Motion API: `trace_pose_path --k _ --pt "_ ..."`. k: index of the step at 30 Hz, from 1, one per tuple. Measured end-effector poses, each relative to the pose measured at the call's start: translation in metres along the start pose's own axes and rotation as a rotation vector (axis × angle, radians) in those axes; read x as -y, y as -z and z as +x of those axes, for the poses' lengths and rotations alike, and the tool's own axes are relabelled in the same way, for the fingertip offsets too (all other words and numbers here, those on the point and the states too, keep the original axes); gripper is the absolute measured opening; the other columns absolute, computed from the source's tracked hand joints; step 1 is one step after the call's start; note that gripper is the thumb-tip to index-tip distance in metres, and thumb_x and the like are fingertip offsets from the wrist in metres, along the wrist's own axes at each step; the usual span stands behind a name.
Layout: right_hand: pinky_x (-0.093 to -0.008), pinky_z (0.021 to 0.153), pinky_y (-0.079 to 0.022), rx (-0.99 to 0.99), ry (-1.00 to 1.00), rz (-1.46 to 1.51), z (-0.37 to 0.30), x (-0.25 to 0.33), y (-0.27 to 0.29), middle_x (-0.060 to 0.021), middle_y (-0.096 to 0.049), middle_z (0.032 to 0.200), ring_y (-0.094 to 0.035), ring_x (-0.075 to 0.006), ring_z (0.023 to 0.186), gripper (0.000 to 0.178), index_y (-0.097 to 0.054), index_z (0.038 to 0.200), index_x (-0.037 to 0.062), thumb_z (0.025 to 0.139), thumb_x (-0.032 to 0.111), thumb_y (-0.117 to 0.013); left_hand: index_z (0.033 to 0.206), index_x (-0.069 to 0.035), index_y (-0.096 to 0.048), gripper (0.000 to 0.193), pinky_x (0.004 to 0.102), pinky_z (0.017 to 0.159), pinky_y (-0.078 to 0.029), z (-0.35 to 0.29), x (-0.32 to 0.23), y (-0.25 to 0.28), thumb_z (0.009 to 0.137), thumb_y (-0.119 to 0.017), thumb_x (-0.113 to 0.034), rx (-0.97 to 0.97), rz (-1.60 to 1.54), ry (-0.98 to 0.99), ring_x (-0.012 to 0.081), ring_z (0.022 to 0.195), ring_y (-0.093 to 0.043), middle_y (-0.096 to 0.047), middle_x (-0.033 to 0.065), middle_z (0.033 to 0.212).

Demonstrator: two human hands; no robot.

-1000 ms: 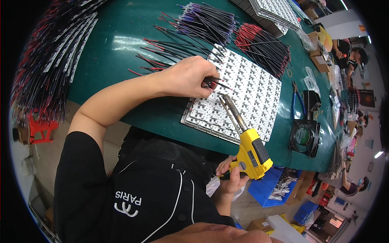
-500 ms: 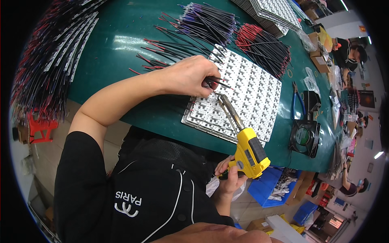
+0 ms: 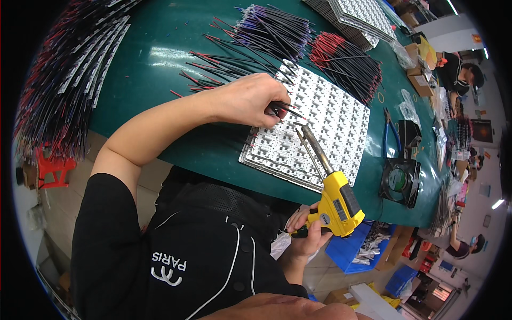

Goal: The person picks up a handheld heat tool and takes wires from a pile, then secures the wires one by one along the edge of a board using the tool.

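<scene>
My left hand (image 3: 252, 101) is closed around a few short black wires (image 3: 289, 108) with red ends, above the left part of a stack of white panels (image 3: 333, 125). Rows of small square pieces with metal parts cover the top panel. In my right hand (image 3: 309, 237) is a yellow soldering gun (image 3: 337, 207) with a black grip strip. Its metal tip and thin feed tube point up toward the wires, a small gap apart from them. My left fingers partly hide the wires.
Bundles of black wires, one with purple ends (image 3: 274, 26) and one with red ends (image 3: 346, 66), lie behind the panels. Finished-looking wired strips (image 3: 98, 58) pile up at far left. Pliers (image 3: 392, 133) and a fan (image 3: 400, 181) are at right, a blue bin (image 3: 346, 250) below.
The soldering gun and my right hand have shifted slightly right, drawing the tip away from the wires at my left fingers. My left hand stays nearly still, holding the wires.
</scene>
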State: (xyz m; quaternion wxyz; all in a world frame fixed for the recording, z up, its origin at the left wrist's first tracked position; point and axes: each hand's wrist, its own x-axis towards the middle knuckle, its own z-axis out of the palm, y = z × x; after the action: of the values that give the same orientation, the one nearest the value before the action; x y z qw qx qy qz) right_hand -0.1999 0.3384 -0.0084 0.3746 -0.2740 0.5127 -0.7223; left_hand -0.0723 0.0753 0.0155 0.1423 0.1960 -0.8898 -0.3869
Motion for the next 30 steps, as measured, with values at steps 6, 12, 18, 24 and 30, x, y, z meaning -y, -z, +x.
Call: trace_pose_path --k 6,12,18,24,30 --pt "-0.0262 0.038 -0.04 0.013 0.0 0.002 0.0 0.0 0.005 -0.0097 -0.046 0.055 -0.044 -0.0154 0.04 0.042 -0.038 0.104 -0.0086 0.084 0.024 -0.055 0.091 0.003 -0.055 0.013 0.0311 0.069 -0.045 0.0 0.008 0.012 0.087 -0.053 -0.009 -0.124 -0.068 -0.096 0.0239 0.075 -0.057 -0.058 0.0108 0.08" --pt "-0.027 0.039 -0.041 -0.007 0.008 0.012 -0.002 -0.003 0.011 -0.0086 -0.046 0.055 -0.045 -0.0155 0.04 0.044 -0.035 0.105 -0.0083 0.084 0.025 -0.055 0.093 0.0 -0.05 0.01 0.0275 0.066 -0.041 -0.017 -0.025 0.047 0.091 -0.049 -0.009 -0.576 0.145 0.001 0.0223 0.069 -0.048 -0.05 0.0096 0.077" --pt "-0.0273 0.042 -0.042 0.035 0.02 0.08 -0.002 -0.002 0.012 -0.0109 -0.048 0.057 -0.046 -0.0178 0.043 0.039 -0.039 0.105 -0.0091 0.085 0.02 -0.055 0.097 -0.002 -0.054 0.015 0.0377 0.065 -0.045 -0.02 -0.026 0.006 0.083 -0.056 -0.007 -0.153 0.137 -0.165 0.0323 0.075 -0.058 -0.057 0.0139 0.079" --pt "-0.0264 0.039 -0.041 -0.012 0.009 0.031 -0.007 -0.003 0.013 -0.0082 -0.044 0.054 -0.044 -0.0158 0.04 0.044 -0.036 0.105 -0.0079 0.085 0.026 -0.055 0.087 -0.002 -0.058 0.013 0.0422 0.067 -0.045 -0.015 -0.031 0.003 0.077 -0.06 -0.008 -0.046 0.178 0.072 0.0341 0.075 -0.059 -0.059 0.0139 0.073" --pt "-0.0266 0.038 -0.04 -0.002 0.019 0.018 -0.007 -0.004 0.013 -0.0082 -0.044 0.054 -0.044 -0.0159 0.039 0.046 -0.036 0.106 -0.0088 0.085 0.027 -0.055 0.077 -0.001 -0.062 0.01 0.0405 0.067 -0.046 -0.016 -0.02 0.0 0.073 -0.063 -0.01 -0.06 0.096 -0.044 0.0319 0.075 -0.06 -0.061 0.0128 0.075"
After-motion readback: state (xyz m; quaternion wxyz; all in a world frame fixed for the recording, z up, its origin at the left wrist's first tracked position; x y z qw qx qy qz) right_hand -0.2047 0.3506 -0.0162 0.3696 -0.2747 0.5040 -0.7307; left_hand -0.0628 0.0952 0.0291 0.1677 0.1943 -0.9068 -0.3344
